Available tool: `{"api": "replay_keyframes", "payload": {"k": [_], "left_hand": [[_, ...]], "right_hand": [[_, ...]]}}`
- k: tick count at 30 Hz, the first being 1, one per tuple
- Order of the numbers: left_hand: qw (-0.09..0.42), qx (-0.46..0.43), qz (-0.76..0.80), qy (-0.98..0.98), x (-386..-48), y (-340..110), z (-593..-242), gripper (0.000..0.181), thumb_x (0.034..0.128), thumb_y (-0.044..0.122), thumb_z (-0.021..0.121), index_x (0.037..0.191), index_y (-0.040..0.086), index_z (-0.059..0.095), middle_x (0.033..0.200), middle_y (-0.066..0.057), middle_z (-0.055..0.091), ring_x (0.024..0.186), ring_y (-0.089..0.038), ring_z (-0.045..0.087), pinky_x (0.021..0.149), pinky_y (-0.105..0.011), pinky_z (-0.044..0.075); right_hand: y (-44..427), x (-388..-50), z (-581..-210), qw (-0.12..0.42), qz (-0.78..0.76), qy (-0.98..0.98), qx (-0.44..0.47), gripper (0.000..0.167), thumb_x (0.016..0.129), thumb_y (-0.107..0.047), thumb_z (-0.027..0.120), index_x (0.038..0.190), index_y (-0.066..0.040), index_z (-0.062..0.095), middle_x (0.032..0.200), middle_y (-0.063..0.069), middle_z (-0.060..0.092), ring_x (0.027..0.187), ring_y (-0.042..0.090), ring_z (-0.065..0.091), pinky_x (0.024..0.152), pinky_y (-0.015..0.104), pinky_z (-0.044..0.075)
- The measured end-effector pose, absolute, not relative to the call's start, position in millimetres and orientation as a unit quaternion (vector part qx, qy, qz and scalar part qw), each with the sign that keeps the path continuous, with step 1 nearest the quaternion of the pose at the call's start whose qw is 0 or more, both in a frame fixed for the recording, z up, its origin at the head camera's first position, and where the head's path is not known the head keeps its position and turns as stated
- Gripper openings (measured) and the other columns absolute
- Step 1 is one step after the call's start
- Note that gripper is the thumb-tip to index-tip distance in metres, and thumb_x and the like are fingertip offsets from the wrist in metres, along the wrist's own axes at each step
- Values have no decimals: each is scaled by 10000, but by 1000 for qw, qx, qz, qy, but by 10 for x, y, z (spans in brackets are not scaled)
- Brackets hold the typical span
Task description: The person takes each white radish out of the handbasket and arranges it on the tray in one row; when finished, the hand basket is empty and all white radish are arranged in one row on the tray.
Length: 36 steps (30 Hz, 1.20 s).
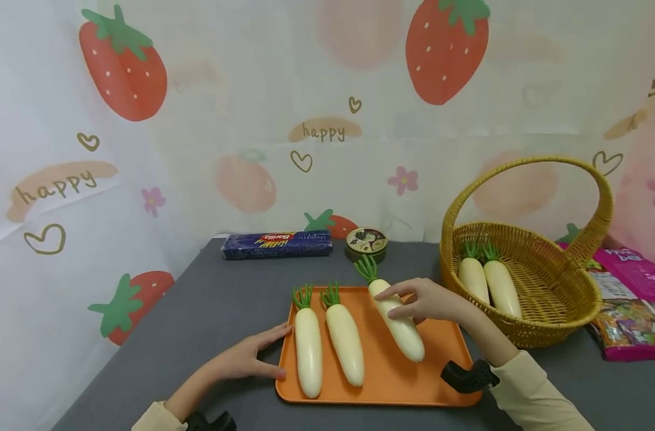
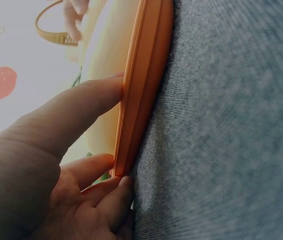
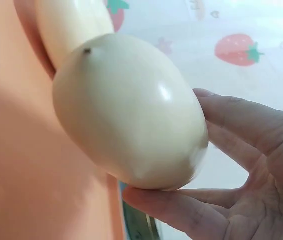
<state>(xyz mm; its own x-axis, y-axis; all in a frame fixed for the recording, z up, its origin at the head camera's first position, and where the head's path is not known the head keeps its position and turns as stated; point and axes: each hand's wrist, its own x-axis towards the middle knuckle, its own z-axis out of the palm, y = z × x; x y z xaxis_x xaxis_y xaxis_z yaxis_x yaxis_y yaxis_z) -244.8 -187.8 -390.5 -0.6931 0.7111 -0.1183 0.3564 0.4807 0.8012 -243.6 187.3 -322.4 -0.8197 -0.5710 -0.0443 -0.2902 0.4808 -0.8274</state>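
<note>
Two radishes (image 1: 308,353) lie on the tray (image 1: 394,386), right hand (image 1: 424,299) pinches a third (image 1: 405,338), basket (image 1: 554,293) holds two; left hand (image 1: 243,359), fingers spread, touches tray.

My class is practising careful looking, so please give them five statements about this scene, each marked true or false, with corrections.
1. The right hand holds a white radish. True.
2. Three radishes lie in the wicker basket. False: the basket has two radishes in it.
3. The left hand touches the left edge of the orange tray. True.
4. Seen from the head view, the round tin is between the blue spaghetti package and the basket, going left to right. True.
5. The blue spaghetti package lies on the orange tray. False: it lies on the dark table, beyond the tray.
</note>
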Motion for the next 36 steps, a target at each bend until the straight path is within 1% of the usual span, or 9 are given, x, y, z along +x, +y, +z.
{"api": "replay_keyframes", "payload": {"k": [7, 12, 15, 21, 25, 28, 32, 34, 36], "left_hand": [[229, 321, 399, 828, -2440, -1809, -3986, 759, 822, 333, 651, 1417, 65, 264, 1447, -164, 171, 1303, -332, 134, 983, -543, 163], [224, 317, 394, 833, -2437, -1826, -3972, 766, 815, 329, 659, 1415, 59, 266, 1443, -175, 174, 1299, -341, 139, 979, -549, 163], [220, 320, 392, 834, -2434, -1848, -3951, 767, 812, 324, 664, 1414, 56, 269, 1440, -184, 177, 1296, -348, 145, 974, -555, 168], [219, 322, 396, 832, -2413, -1875, -3942, 759, 817, 311, 661, 1416, 60, 267, 1441, -188, 173, 1295, -354, 146, 967, -564, 174], [221, 323, 398, 830, -2398, -1880, -3943, 756, 821, 306, 658, 1416, 59, 263, 1442, -190, 168, 1296, -354, 142, 968, -561, 176], [219, 325, 397, 830, -2398, -1875, -3942, 754, 823, 304, 657, 1416, 59, 262, 1443, -187, 166, 1297, -349, 141, 971, -554, 180], [217, 326, 394, 832, -2404, -1873, -3933, 755, 819, 298, 662, 1415, 59, 266, 1442, -185, 170, 1297, -346, 142, 973, -551, 176], [216, 325, 394, 832, -2404, -1874, -3926, 757, 816, 298, 665, 1414, 56, 268, 1440, -190, 173, 1296, -348, 144, 973, -553, 175], [216, 325, 393, 832, -2402, -1873, -3923, 758, 816, 296, 666, 1413, 53, 268, 1439, -193, 175, 1296, -348, 147, 974, -551, 173]], "right_hand": [[1814, -2447, -3440, 158, -411, 856, -271, 404, 836, -219, 646, 1204, -62, 585, 1294, 231, 410, 980, 351, 545, 660, 324, 489], [1742, -2456, -3525, 139, -386, 868, -279, 402, 839, -255, 639, 1205, -97, 590, 1285, 181, 448, 1018, 370, 518, 730, 348, 468], [1670, -2439, -3546, 116, -369, 877, -285, 400, 832, -270, 647, 1191, -99, 603, 1249, 160, 489, 988, 328, 538, 725, 342, 462], [1562, -2406, -3577, 92, -351, 890, -278, 415, 829, -282, 645, 1201, -103, 598, 1221, 128, 519, 789, 191, 539, 626, 299, 424], [1505, -2377, -3578, 84, -344, 895, -272, 415, 829, -274, 645, 1207, -112, 596, 1135, 78, 571, 586, 113, 393, 537, 264, 342], [1465, -2356, -3572, 85, -341, 894, -276, 419, 833, -267, 642, 1216, -104, 588, 980, 56, 602, 527, 105, 305, 506, 252, 291], [1428, -2342, -3566, 96, -336, 890, -292, 476, 841, -259, 636, 1267, -75, 530, 1016, 102, 585, 600, 137, 389, 549, 274, 327], [1416, -2333, -3565, 103, -338, 890, -290, 531, 839, -253, 641, 1311, -72, 476, 1140, 158, 543, 720, 182, 509, 617, 294, 403], [1403, -2321, -3565, 114, -355, 884, -281, 591, 836, -236, 648, 1350, -63, 413, 1258, 197, 458, 864, 253, 563, 696, 331, 449]]}}
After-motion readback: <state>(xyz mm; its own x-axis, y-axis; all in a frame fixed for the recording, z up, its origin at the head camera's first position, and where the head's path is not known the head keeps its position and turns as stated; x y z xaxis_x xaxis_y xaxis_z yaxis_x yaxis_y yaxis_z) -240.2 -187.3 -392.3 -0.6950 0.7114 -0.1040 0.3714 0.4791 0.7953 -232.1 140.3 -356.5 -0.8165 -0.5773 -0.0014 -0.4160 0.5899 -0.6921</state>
